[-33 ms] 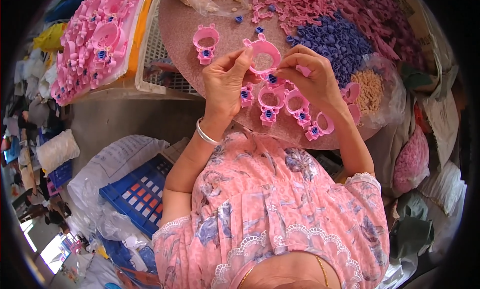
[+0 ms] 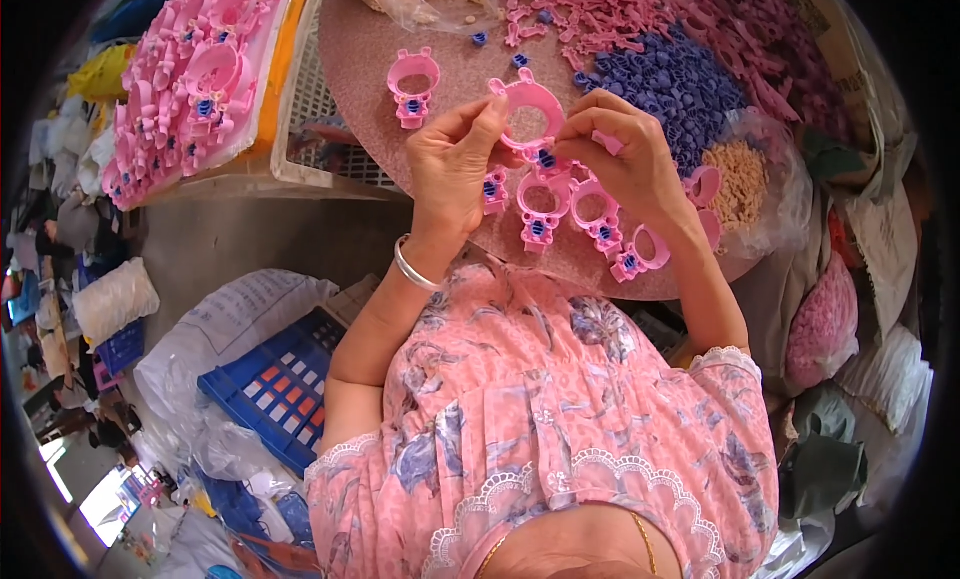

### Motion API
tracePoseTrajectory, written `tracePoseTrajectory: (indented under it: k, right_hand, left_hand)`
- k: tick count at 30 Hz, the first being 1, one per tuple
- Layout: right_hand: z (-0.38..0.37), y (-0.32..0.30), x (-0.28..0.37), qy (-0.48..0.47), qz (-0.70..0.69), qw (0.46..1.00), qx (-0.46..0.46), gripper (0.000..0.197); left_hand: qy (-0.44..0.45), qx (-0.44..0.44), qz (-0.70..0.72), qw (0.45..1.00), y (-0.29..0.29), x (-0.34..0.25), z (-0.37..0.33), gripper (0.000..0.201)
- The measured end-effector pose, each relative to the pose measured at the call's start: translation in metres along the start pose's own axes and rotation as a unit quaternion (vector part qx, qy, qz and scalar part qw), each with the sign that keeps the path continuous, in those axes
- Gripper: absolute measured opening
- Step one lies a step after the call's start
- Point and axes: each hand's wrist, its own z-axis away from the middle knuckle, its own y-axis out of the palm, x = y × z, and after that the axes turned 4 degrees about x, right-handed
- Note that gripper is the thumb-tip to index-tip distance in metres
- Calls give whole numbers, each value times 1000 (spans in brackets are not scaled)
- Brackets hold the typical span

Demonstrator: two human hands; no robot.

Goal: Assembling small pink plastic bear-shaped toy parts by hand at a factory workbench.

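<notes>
Above the round speckled table [image 2: 365,49], both hands hold up a pink plastic ring figure [image 2: 522,85] with two small ears and a blue piece [image 2: 546,159] at its lower part. My left hand [image 2: 445,169] pinches the ring's left side between thumb and fingers. At the lower right of the same figure, my right hand [image 2: 635,164] has its fingertips closed near the blue piece; what exactly they grip is hidden. Similar pink ring figures with blue pieces [image 2: 524,201] lie below the hands, and another [image 2: 414,57] lies to the upper left.
Loose blue parts [image 2: 670,89] are heaped at the right, beside pink parts [image 2: 585,14] and a clear bag of beige pieces [image 2: 738,184]. A tray of pink figures [image 2: 205,74] stands left, by a pale plastic crate [image 2: 310,89]. A blue basket [image 2: 235,389] is lower left.
</notes>
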Motion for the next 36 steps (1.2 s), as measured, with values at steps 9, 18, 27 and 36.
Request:
tracePoseTrajectory:
  k: [9,18,27,36]
  right_hand:
    - [1,2,-16,111,-85,990,6,19]
    - [14,30,-40,175,-236,955,-46,27]
    - [43,-33,-62,201,-57,947,-243,14]
    - [-7,-47,-90,60,153,969,-184,8]
  left_hand:
    - [21,-7,-16,1000,-1,6,-8,20]
    - [1,-25,-82,996,-1,22,-5,19]
    - [-36,15,-54,998,-19,24,-34,14]
    - [-38,-49,2,998,-48,-4,-38,15]
